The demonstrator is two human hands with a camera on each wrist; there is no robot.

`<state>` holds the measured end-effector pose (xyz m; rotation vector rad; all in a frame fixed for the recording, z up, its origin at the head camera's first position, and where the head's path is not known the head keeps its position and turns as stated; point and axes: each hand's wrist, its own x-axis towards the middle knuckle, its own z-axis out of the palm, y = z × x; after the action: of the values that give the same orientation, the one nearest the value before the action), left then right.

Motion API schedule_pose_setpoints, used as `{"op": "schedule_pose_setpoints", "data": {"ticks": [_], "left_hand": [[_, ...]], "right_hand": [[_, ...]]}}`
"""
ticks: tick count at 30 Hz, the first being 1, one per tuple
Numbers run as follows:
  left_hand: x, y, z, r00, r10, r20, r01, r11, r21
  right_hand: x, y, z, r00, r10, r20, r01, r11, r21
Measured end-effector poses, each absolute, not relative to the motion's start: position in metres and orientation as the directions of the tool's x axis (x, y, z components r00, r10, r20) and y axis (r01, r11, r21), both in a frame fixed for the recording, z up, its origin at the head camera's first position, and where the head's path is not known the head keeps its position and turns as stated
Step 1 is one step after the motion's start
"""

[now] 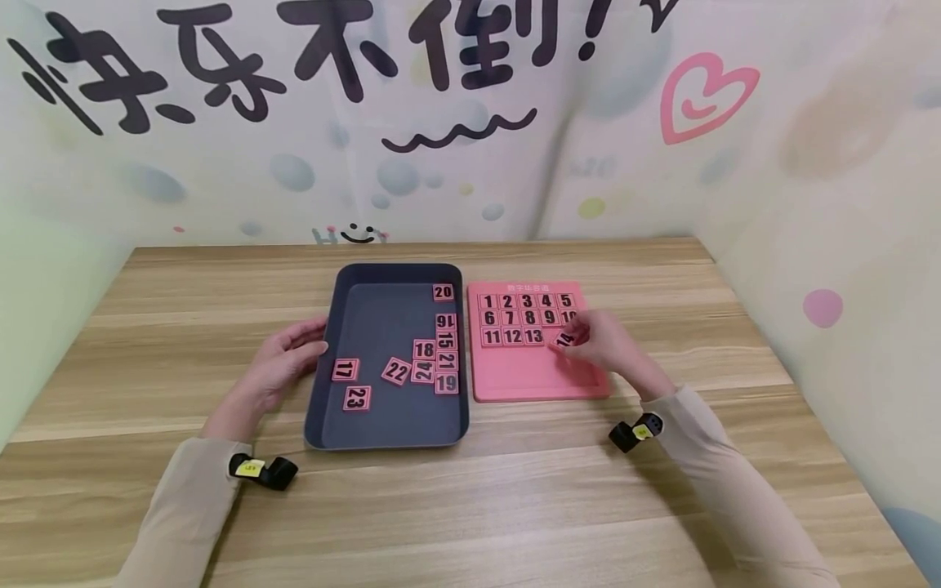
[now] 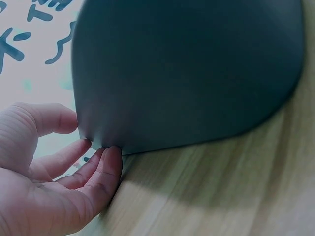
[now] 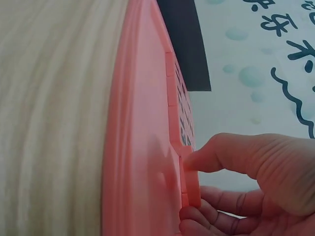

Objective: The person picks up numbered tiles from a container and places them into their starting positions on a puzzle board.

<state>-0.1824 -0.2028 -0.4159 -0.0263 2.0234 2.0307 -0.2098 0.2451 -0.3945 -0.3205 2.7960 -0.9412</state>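
Observation:
My right hand point(image 1: 604, 341) pinches the pink number tile 14 point(image 1: 564, 340) between thumb and fingers, tilted just right of tile 13 point(image 1: 533, 336). Below it lies the pink puzzle board point(image 1: 529, 376), with tiles 1 to 13 in rows. In the right wrist view, the held tile point(image 3: 192, 182) stands edge-on over the board's surface. My left hand point(image 1: 287, 359) touches the left side of the dark grey tray point(image 1: 382, 433). Its thumb and fingertips rest against the tray's outer wall point(image 2: 187, 78) in the left wrist view.
Inside the tray, loose tiles crowd the right side, among them 20 point(image 1: 443, 292), 18 point(image 1: 423, 349) and 19 point(image 1: 446, 383). Tiles 17 point(image 1: 345, 370) and 23 point(image 1: 357, 398) lie at its left. Tray and board sit side by side on a wooden table point(image 1: 515, 506) before a printed backdrop.

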Motion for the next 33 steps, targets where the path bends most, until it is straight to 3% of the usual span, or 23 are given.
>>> {"op": "schedule_pose_setpoints", "data": {"ticks": [9, 33], "left_hand": [[-0.182, -0.203, -0.418, -0.961, 0.176, -0.212, -0.212, 0.017, 0.977], [-0.182, -0.201, -0.415, -0.961, 0.169, -0.217, -0.214, 0.036, 0.976]], "right_hand": [[-0.209, 0.233, -0.396, -0.972, -0.178, -0.156, -0.065, 0.835, -0.546], [-0.22, 0.239, -0.397, -0.968, -0.203, -0.149, -0.102, 0.856, -0.507]]}}
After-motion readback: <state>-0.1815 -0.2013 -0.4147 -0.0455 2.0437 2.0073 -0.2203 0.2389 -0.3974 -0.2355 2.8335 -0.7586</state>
